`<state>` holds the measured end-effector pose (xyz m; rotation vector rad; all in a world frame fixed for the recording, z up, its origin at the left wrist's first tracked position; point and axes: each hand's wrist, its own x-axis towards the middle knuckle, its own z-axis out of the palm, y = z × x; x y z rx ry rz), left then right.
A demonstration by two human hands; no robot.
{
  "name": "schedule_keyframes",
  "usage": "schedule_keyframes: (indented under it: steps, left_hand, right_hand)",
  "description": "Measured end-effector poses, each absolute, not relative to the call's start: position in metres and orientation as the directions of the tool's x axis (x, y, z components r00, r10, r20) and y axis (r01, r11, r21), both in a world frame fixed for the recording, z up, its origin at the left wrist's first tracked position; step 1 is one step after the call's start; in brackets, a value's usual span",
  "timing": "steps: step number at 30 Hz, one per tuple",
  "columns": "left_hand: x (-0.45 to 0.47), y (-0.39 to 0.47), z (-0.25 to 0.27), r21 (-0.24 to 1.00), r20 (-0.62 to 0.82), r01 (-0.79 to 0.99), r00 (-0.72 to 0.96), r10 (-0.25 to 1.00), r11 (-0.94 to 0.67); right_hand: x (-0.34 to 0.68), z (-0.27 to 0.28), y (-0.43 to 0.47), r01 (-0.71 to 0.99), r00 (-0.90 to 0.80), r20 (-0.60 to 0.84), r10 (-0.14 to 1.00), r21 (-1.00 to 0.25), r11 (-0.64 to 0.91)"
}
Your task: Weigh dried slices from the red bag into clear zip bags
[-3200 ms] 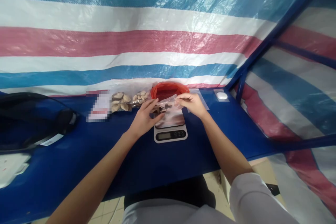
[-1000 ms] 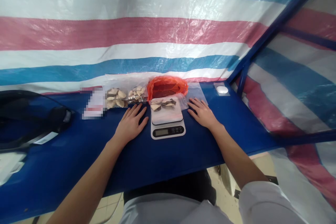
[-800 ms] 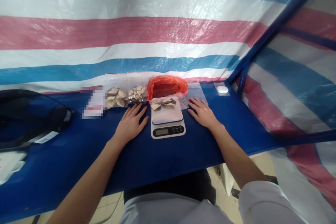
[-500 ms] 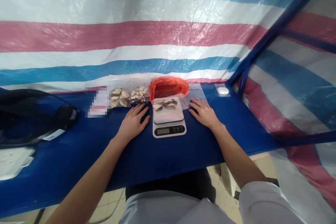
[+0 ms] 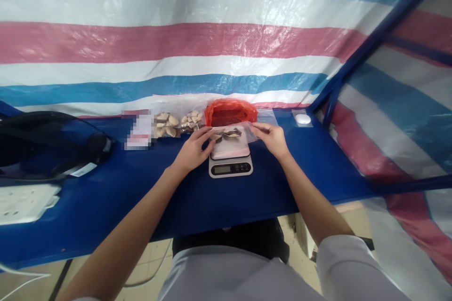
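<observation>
A small clear plastic bag (image 5: 229, 143) holding pale and dark pieces (image 5: 232, 134), perhaps dried mushroom, lies on the white digital kitchen scale (image 5: 231, 168). At the bag's left end, my left hand (image 5: 194, 150) has thumb and fingers closed on its edge. My right hand (image 5: 272, 140) pinches the opposite end between thumb and forefinger. The small writing on the scale's display is too faint to read.
Behind the scale stands an open red plastic bag (image 5: 231, 109). Clear bags of pale pieces (image 5: 165, 124) and a white paper slip (image 5: 141, 132) lie left. A white oval object (image 5: 302, 119) sits right. A black strapped item (image 5: 52, 146) and power strip (image 5: 26, 202) occupy the table's left side.
Both hands have come off the tabletop and moved inward to the bag on the scale. Each has taken hold of one end of it.
</observation>
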<state>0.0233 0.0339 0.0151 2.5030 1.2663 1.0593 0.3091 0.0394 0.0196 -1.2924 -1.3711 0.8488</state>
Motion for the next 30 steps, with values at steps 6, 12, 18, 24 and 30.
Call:
schedule_keyframes:
  steps: [6, 12, 18, 24, 30]
  left_hand:
    - [0.027, 0.032, 0.016, 0.432, 0.487, 0.64, 0.427, 0.761, -0.636]
    - [0.027, 0.029, 0.017, 0.429, 0.492, 0.644, 0.422, 0.762, -0.633]
    - [0.032, 0.027, 0.025, 0.454, 0.493, 0.659, 0.375, 0.785, -0.6]
    - [0.043, 0.04, 0.044, 0.528, 0.489, 0.62, 0.336, 0.805, -0.579]
    - [0.057, 0.062, 0.067, 0.773, 0.365, 0.456, 0.249, 0.897, -0.441]
  right_hand:
    - [0.305, 0.017, 0.044, 0.081, 0.026, 0.084, 0.996, -0.993, 0.081]
    - [0.307, 0.02, 0.043, 0.03, -0.04, 0.029, 0.999, -0.999, 0.03]
    - [0.306, 0.032, 0.046, 0.058, -0.124, 0.05, 0.991, -0.997, 0.058]
    - [0.303, 0.062, 0.057, 0.179, -0.244, 0.164, 0.956, -0.961, 0.211]
    - [0.293, 0.099, 0.066, 0.24, -0.409, 0.219, 0.886, -0.911, 0.336]
